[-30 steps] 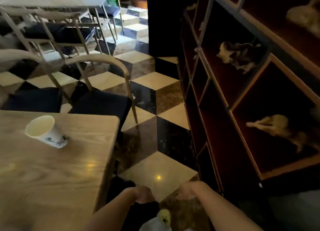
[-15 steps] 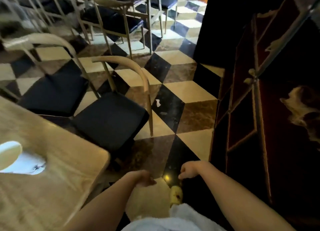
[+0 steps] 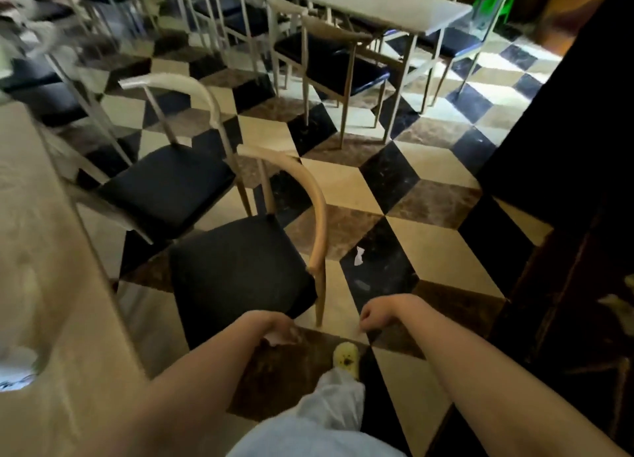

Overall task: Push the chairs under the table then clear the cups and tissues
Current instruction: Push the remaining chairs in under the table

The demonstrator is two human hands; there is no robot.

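Note:
Two wooden chairs with black seats stand pulled out beside the wooden table [image 3: 51,237] on the left. The near chair [image 3: 240,271] is just ahead of me and the far chair [image 3: 164,185] stands behind it. A white paper cup [image 3: 17,370] sits blurred on the table at the left edge. My left hand [image 3: 279,329] hangs just below the near chair's seat corner, fingers curled, holding nothing. My right hand [image 3: 375,314] hovers to the right of that chair, fingers loosely closed and empty. A small white scrap of tissue [image 3: 358,255] lies on the floor.
The floor is checkered cream, brown and black tile. A white table [image 3: 377,3] with more black-seated chairs [image 3: 336,65] stands farther back. A dark shelf unit [image 3: 566,250] runs along the right side. My foot in a yellow shoe [image 3: 346,358] is on the floor below my hands.
The view has swung left and forward, bringing the two chairs closer and more central. Both hands stay low and empty in front of me. The cup has slid to the left edge of view.

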